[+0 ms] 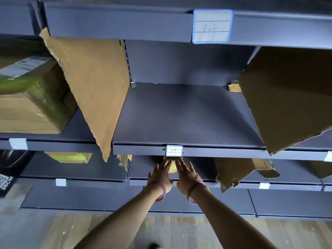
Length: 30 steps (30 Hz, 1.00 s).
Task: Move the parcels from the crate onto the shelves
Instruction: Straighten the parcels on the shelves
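While left hand [159,175] and right hand [188,177], fingers straight, touch the small yellowish-tan parcel [172,168], it seems light, stiff; grip its sides.

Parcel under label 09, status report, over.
Left hand, right hand open, fingers on parcel. Parcel on shelf. Torn cardboard divider right, clear of hands.

A cardboard sheet [93,83] is leaning at the left of the middle shelf [179,119], and another sheet [291,97] is leaning at its right. A taped box [30,105] is sitting on the side shelf [79,126], and a small parcel [172,168] is lying on the lower shelf [142,168].
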### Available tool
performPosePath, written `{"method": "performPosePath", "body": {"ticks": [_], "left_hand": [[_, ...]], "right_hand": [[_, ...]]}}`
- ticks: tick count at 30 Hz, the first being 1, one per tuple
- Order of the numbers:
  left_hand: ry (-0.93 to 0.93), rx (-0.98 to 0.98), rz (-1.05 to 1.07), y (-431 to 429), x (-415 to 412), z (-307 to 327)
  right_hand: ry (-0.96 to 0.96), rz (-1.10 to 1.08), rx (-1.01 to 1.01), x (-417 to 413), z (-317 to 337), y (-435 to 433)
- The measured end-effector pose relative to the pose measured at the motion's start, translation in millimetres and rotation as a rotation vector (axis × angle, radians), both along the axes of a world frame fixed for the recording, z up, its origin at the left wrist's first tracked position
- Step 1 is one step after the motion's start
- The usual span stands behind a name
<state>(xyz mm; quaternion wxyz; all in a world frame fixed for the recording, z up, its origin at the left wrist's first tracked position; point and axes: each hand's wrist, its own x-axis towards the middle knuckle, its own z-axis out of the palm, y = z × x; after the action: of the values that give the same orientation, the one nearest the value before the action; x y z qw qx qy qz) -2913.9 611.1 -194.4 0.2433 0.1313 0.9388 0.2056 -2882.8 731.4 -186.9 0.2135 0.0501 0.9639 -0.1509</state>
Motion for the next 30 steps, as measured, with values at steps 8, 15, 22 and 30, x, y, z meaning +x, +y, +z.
{"method": "performPosePath", "body": {"ticks": [8, 15, 22, 30], "left_hand": [[-0.008, -0.017, 0.014, 5.2, -25.6, 1.1], [-0.026, -0.005, 0.014, 9.0, -31.4, 1.8], [0.053, 0.043, -0.030, 12.4, -10.0, -0.1], [0.058, 0.039, -0.061, 45.1, 60.3, 10.3]], "right_hand": [[0.027, 0.023, -0.007, -23.6, -2.1, 7.6], [0.033, 0.011, 0.009, -28.8, -4.9, 8.9], [0.073, -0.052, -0.046, -5.2, -1.4, 15.6], [0.051, -0.105, -0.089, 68.4, 0.7, 47.3]]}}
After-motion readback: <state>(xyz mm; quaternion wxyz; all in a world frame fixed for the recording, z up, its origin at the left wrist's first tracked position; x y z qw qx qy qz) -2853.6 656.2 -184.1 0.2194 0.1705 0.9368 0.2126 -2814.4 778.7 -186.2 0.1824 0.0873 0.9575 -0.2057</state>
